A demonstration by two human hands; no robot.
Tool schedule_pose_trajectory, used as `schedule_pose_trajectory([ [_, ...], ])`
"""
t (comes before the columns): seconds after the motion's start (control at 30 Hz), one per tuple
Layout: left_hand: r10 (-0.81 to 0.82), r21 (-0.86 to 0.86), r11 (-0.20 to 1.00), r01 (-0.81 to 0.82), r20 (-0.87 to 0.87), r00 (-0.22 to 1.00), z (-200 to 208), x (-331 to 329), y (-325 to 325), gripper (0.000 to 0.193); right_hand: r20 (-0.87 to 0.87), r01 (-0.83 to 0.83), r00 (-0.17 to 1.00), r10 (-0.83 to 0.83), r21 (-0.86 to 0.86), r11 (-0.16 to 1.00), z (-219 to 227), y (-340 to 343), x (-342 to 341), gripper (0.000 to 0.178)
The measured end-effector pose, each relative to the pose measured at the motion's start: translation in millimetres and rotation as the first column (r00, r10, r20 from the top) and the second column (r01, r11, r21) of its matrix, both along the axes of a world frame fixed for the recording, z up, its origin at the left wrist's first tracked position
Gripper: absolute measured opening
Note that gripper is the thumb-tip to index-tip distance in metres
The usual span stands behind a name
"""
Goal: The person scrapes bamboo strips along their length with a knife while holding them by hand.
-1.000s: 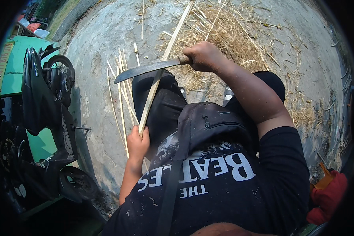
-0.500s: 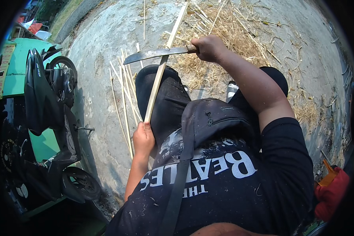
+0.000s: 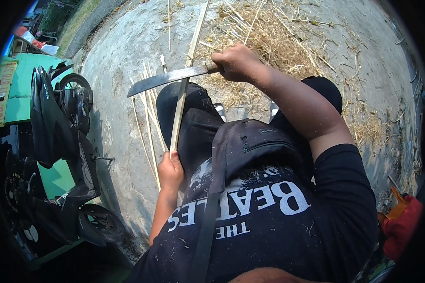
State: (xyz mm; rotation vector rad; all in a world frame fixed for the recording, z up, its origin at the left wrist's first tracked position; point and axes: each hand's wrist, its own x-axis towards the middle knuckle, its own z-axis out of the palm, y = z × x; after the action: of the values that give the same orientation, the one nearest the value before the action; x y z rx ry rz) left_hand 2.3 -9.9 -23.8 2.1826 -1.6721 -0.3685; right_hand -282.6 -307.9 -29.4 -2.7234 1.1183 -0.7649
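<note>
My left hand [image 3: 170, 170] is closed round the near end of a long pale bamboo strip [image 3: 178, 115], which slants up and away over my left thigh. In my right hand [image 3: 237, 62] is the wooden handle of a machete [image 3: 167, 79]. Its broad, slightly curved blade points left and lies across the strip, just beyond my left knee. The strip runs on past the blade to the far edge of the view. Several thin bamboo strips [image 3: 149, 111] lie on the ground left of my leg.
A heap of straw-coloured shavings [image 3: 274, 42] covers the ground ahead and to the right. On the left stands a black motorcycle [image 3: 56, 122] before a green surface [image 3: 26, 92]. A red cloth item [image 3: 401, 226] sits at the lower right. My black bag [image 3: 255, 146] rests on my lap.
The machete and my right hand have moved left and slightly nearer along the strip. The strip's far end has swung left. My left hand keeps its grip, a little lower.
</note>
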Motion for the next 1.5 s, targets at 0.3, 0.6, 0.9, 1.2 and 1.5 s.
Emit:
schedule_pose_trajectory([
  [0.3, -0.004, -0.021, 1.0, 0.004, 0.038, 0.999, 2, 0, -8, 0.053, 0.051, 0.176, 0.983, -0.178, 0.043, 0.983, -5, -21, -24, 0.008],
  [0.6, -0.014, -0.024, 1.0, 0.016, 0.065, 0.998, 1, -3, -8, 0.053, 0.07, 0.27, 0.955, -0.288, 0.193, 0.943, -9, -31, -25, 0.007],
  [0.9, -0.013, -0.05, 0.999, 0.014, 0.039, 0.999, -4, 0, -4, 0.052, -0.031, -0.028, 0.999, 0.023, -0.142, 0.99, 9, -1, 0, 0.013],
  [1.2, -0.024, -0.037, 0.999, 0.028, 0.096, 0.995, -2, 3, -11, 0.051, 0.057, 0.291, 0.954, -0.293, 0.043, 0.956, -1, -36, -36, 0.009],
  [1.5, -0.035, -0.058, 0.998, 0.04, 0.082, 0.996, -8, 7, -12, 0.056, -0.081, -0.004, 0.997, -0.007, -0.14, 0.99, 14, -19, -13, 0.007],
])
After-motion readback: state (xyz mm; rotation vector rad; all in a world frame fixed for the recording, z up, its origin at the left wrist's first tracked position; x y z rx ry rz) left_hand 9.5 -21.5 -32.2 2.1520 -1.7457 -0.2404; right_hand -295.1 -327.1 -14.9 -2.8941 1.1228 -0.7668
